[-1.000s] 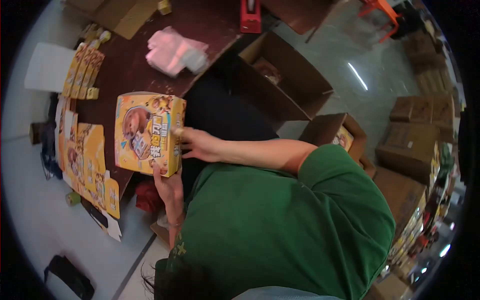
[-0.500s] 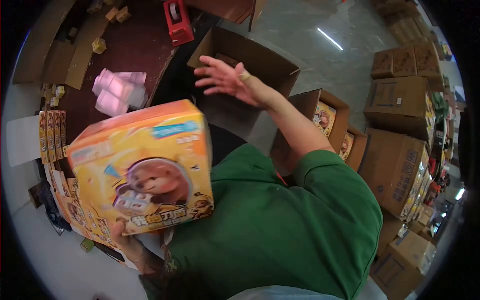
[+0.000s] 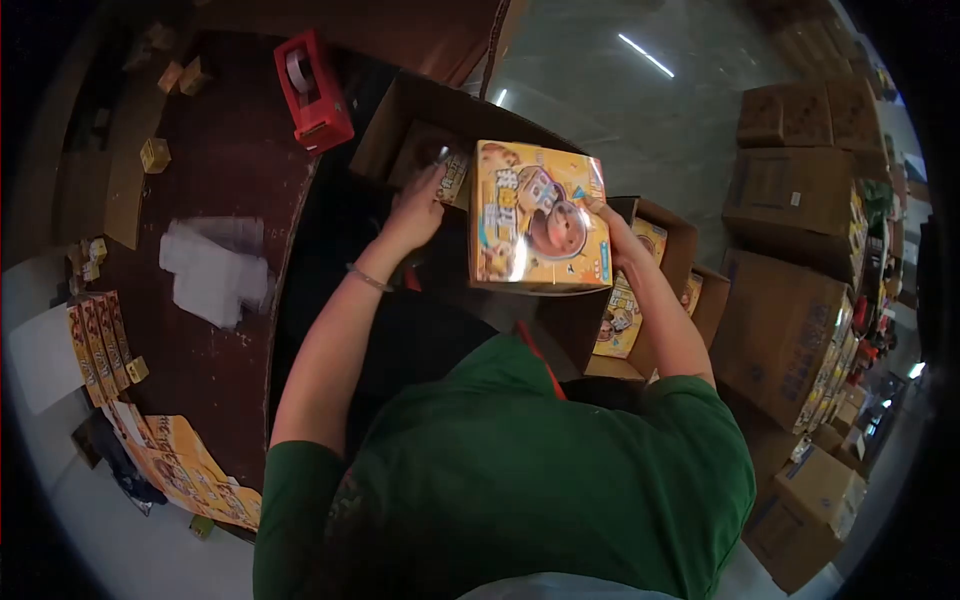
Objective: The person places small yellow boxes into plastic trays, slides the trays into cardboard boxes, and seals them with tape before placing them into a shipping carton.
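Note:
My right hand [image 3: 617, 238] grips the right side of a yellow printed box [image 3: 545, 218], which is held tilted above an open brown carton [image 3: 392, 128]. To its left, my left hand [image 3: 413, 212] reaches over that carton with its index finger stretched out, holding nothing I can see. The fingertips are close to another printed box [image 3: 453, 178] lying inside the carton; whether they touch it is unclear. The held box hides part of the carton.
A red tape dispenser [image 3: 315, 95] and pale plastic wrapping [image 3: 218, 268] lie on the dark red table [image 3: 225, 375]. Flattened yellow boxes [image 3: 185, 465] are at lower left. Open cartons with yellow boxes [image 3: 620, 325] stand at right, before stacked brown cartons [image 3: 785, 325].
The yellow box has moved from the lower left to above the carton, out of my left hand and into my right. My left hand has moved up to the carton.

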A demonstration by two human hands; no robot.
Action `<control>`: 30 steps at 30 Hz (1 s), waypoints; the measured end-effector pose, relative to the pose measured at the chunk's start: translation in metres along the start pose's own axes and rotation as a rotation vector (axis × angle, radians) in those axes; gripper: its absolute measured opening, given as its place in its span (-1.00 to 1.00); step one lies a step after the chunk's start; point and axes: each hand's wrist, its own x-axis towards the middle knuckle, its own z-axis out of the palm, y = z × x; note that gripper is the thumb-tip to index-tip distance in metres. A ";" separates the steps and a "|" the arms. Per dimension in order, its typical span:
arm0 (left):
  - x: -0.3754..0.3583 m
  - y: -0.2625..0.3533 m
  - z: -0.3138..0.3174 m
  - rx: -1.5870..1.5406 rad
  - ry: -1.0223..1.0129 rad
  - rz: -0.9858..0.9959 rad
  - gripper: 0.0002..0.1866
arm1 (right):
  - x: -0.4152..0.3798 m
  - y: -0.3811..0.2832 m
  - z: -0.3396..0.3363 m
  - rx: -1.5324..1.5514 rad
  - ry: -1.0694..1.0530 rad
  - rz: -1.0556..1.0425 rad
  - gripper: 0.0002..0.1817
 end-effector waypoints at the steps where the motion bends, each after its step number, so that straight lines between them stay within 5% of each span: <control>1: -0.003 0.001 0.009 0.272 -0.110 -0.022 -0.25 | 0.008 -0.006 -0.004 0.014 0.056 -0.016 -0.43; 3: -0.015 -0.015 0.030 0.598 -0.211 -0.020 -0.23 | 0.030 -0.015 -0.008 -0.064 0.169 -0.125 -0.42; 8: -0.018 -0.011 0.022 0.538 -0.307 -0.006 -0.31 | 0.079 -0.041 -0.014 -0.238 0.332 -0.180 -0.46; 12: -0.021 -0.014 0.024 0.532 -0.330 0.015 -0.31 | 0.080 -0.039 0.006 -0.252 0.541 -0.226 0.18; 15: -0.022 -0.001 0.020 0.553 -0.366 -0.009 -0.36 | 0.071 -0.036 0.029 -0.186 0.679 -0.285 0.20; 20: -0.018 0.008 0.033 0.409 -0.478 -0.035 -0.24 | 0.080 -0.012 0.042 -0.960 0.985 -0.645 0.12; 25: -0.021 0.013 0.032 0.314 -0.759 -0.126 -0.19 | 0.146 0.064 0.037 -1.070 1.146 -0.495 0.20; 26: -0.018 0.011 0.033 0.304 -0.685 -0.086 -0.19 | 0.159 0.064 0.040 -1.026 1.089 -0.367 0.22; 30: -0.026 0.005 0.023 0.338 -0.500 0.020 -0.20 | 0.224 0.073 0.006 -0.955 1.014 -0.385 0.20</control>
